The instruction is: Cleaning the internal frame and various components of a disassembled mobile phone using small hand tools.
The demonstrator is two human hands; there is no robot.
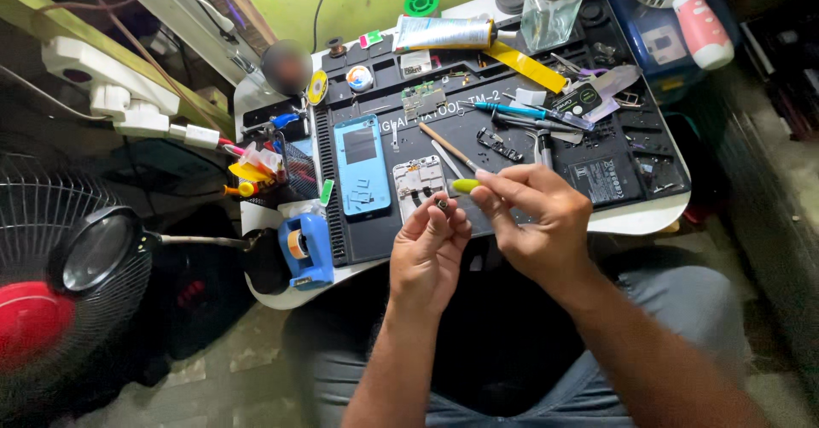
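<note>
My left hand (429, 253) pinches a tiny dark part (443, 204) between thumb and fingertips, just above the near edge of the black work mat (478, 138). My right hand (537, 215) grips a tool with a yellow-green end (465, 186), its tip held close to the small part. On the mat just beyond my hands lie an opened white phone frame (418, 185) and a light blue phone back cover (362, 163).
The mat holds a circuit board (423, 98), a blue-handled tool (512, 110), tweezers, a glue tube (444, 33), a clear bottle (550, 10) and a yellow strip. A blue tape dispenser (305, 251), a magnifier (95, 250) and a fan (43, 308) sit left.
</note>
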